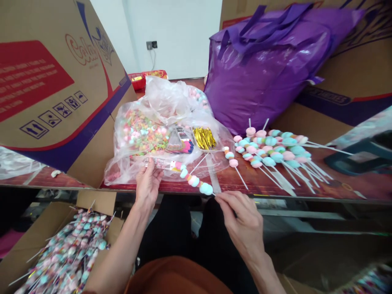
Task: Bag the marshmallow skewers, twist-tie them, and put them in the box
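My right hand [241,216] pinches the lower end of the white stick of a candy skewer [194,181], threaded with pink, blue and orange pieces. Its far end points left at a clear printed plastic sleeve [163,164]. Closed on that sleeve by thumb and fingers is my left hand [149,179]. Whether the skewer's tip is inside the sleeve or only touches it, I cannot tell. Beyond the hands lie a fan of printed sleeves [180,143] and a bundle of gold twist ties [204,138], both on a clear plastic bag [165,106] of loose candies [143,132].
Candy skewers [269,149] lie piled at the right, with a single skewer [232,159] beside them. A purple bag [263,69] stands behind. Cardboard boxes [55,81] flank the table [337,183]. Below left, an open box holds many wrapped skewers [73,241]. A tape dispenser [364,153] sits far right.
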The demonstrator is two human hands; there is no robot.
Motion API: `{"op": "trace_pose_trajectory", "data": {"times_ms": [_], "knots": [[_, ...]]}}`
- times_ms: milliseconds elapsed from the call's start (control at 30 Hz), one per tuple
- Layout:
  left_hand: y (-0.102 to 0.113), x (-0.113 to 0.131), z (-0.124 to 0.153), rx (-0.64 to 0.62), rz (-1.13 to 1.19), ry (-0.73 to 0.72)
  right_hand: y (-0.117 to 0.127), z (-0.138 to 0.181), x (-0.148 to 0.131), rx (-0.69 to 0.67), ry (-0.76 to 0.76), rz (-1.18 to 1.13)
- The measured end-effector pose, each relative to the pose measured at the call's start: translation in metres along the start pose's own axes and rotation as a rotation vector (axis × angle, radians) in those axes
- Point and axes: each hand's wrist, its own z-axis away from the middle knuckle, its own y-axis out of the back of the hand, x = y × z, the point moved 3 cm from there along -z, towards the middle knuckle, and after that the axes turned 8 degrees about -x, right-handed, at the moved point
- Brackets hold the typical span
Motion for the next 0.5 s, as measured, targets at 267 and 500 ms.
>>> {"op": "trace_pose_trajectory", "data": {"times_ms": [267,500], "knots": [[0.001,-0.007,-0.010,0.031,-0.001,-0.067,-0.007,0.002,0.014,-0.023,-0.133,-0.069],[0.003,0.000,-0.022,0.068,-0.175,-0.319,-0.020,0.013,0.035,-0.073,-0.337,-0.110]]}}
